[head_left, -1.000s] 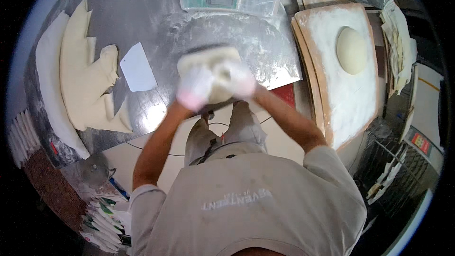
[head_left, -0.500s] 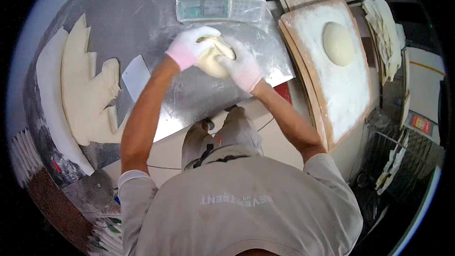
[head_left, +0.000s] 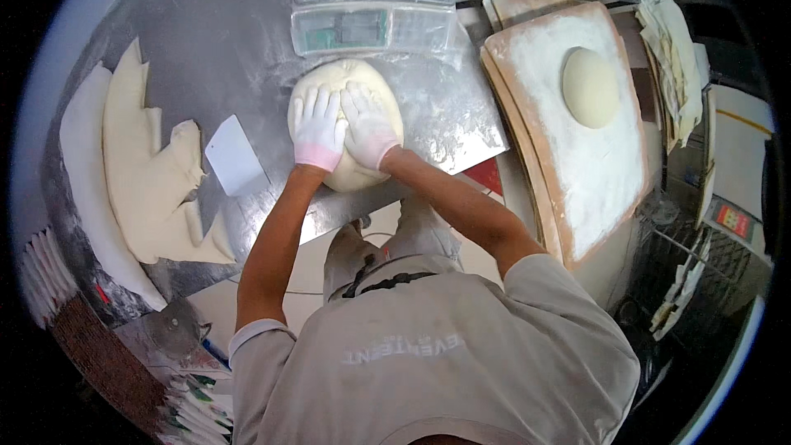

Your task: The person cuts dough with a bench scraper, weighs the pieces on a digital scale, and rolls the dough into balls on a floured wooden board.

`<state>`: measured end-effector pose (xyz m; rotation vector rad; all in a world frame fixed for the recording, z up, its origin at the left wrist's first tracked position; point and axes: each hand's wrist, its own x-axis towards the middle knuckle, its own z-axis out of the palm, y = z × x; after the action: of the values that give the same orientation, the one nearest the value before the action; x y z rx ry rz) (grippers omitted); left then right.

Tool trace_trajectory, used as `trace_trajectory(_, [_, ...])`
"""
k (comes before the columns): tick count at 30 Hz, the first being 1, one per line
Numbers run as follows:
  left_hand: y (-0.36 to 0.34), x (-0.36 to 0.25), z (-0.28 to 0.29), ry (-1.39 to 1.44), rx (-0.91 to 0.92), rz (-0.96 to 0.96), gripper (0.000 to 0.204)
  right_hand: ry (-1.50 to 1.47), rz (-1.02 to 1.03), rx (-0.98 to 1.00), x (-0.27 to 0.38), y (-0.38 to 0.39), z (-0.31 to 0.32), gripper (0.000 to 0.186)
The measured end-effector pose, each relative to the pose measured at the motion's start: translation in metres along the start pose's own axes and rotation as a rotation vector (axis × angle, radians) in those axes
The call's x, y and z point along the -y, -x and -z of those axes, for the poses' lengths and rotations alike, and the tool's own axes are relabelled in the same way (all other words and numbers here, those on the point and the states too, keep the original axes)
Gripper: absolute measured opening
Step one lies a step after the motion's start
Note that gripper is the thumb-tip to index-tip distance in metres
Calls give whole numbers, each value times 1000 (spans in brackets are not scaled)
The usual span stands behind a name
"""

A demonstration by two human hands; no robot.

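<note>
A broad, flattened round of pale dough (head_left: 342,74) lies on the metal worktable (head_left: 247,58) near its front edge. My left hand (head_left: 319,124) and my right hand (head_left: 368,122) press down on it side by side, palms flat and fingers stretched out toward the far side. Both wear white gloves with pink cuffs. Part of the dough is hidden under them. To the left of the dough lies a white flat scraper (head_left: 236,156), with a large irregular sheet of dough (head_left: 136,165) beyond it.
A scale (head_left: 375,29) wrapped in clear plastic stands just behind the dough. On the right, a smooth dough ball (head_left: 590,88) rests on a floured board (head_left: 568,165) stacked on others. A folded white cloth (head_left: 82,165) lines the table's left side.
The dough was gathered and folded between my curled hands; now it is spread wide and flat on the table. My hands have moved nearer to me and opened out on top.
</note>
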<state>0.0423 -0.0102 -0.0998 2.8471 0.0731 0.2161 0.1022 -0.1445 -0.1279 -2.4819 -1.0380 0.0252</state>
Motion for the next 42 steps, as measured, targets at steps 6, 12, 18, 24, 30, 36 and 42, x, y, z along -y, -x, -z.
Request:
trace_trajectory(6, [-35, 34, 25, 507, -82, 58, 50, -631, -11, 187, -44, -48, 71, 63])
trace_trajectory(12, [-66, 41, -2, 437, 215, 241, 31, -733, -39, 304, -48, -89, 18, 34])
trace_trajectory(18, [125, -46, 0, 165, 257, -266, 40, -585, 44, 350, 8, 104, 67, 37])
trace_trajectory(24, [86, -7, -18, 7, 164, -354, 40, -141, 229, 144, -15, 95, 12, 43])
trace_trajectory(30, [-51, 16, 73, 878, 171, 220, 34, -558, -215, -33, 18, 17, 75, 48])
trace_trajectory(36, [-16, 14, 53, 523, 164, -126, 46, -43, 14, 157, 23, 10, 65, 60])
trace_trajectory(42, [31, 17, -22, -42, -141, -50, 48, -23, 84, 129, 28, 22, -12, 60])
